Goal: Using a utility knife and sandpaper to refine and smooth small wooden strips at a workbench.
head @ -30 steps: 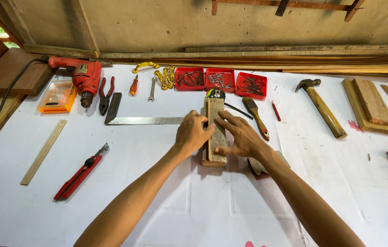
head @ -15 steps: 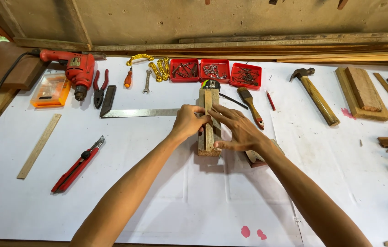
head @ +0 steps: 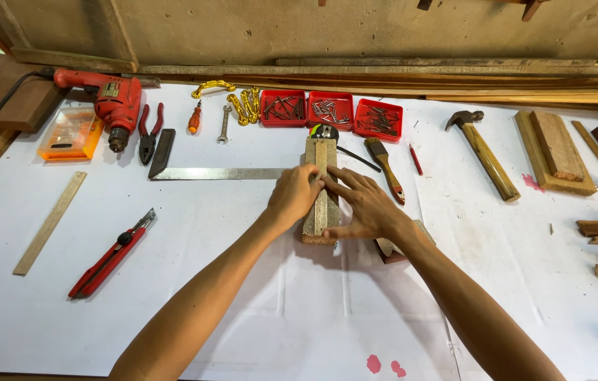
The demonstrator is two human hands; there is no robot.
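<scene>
— Wood block [head: 321, 190]: mid-table, nearer the far edge, lying lengthwise, far end toward the red trays [head: 332, 111].
— Hands?
— Left hand [head: 295, 195]: curled, gripping block's left side. Right hand [head: 362, 204]: flat, fingers spread, pressing block's right side.
— Adjacent?
— Steel square [head: 218, 173], left; brush [head: 384, 159], right.

Between the hands lies a pale brown wood block [head: 321, 185] on the white worktop [head: 242, 282], with three red trays [head: 331, 111] beyond, a red drill [head: 112, 99] and orange case [head: 70, 134] far left, pink spots [head: 382, 365] below.
</scene>
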